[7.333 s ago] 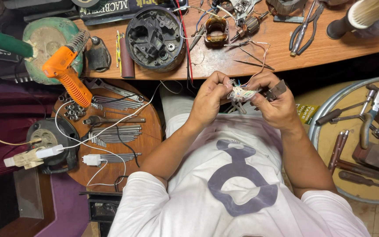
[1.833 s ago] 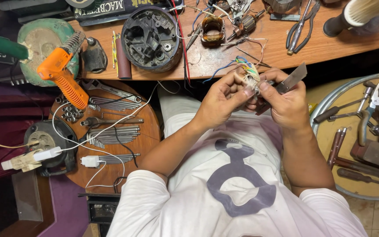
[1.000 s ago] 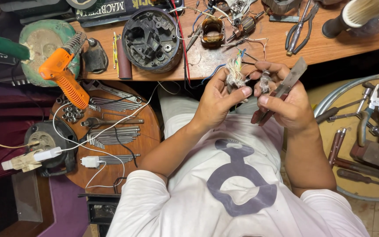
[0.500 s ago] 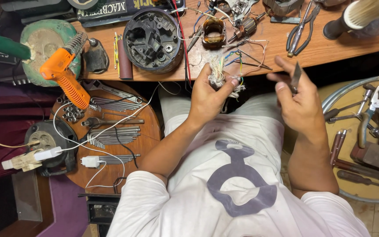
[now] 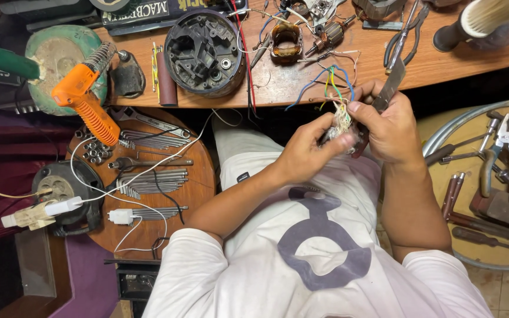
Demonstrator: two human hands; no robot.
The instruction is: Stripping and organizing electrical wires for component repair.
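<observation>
My left hand (image 5: 306,151) grips a small motor part with a bundle of coloured wires (image 5: 341,121), held just below the wooden bench's front edge (image 5: 301,97). Blue, yellow and green leads rise from it toward the bench. My right hand (image 5: 389,126) meets the left one at the bundle; its fingers pinch the wires while it holds a flat metal blade (image 5: 392,82) that points up and to the right. Both hands hover over my lap, and I wear a white shirt.
On the bench lie a round black motor housing (image 5: 204,52), a copper-wound stator (image 5: 286,42), an armature (image 5: 327,37) and pliers (image 5: 400,36). An orange soldering gun (image 5: 85,100) rests left. A round wooden stool (image 5: 148,182) holds hex keys and wrenches. A tray at right holds pliers (image 5: 505,154) and screwdrivers.
My hands had parted, the left reaching up to the bench with the wire bundle. They have come back together, lower and to the right, with the blade again next to the wires.
</observation>
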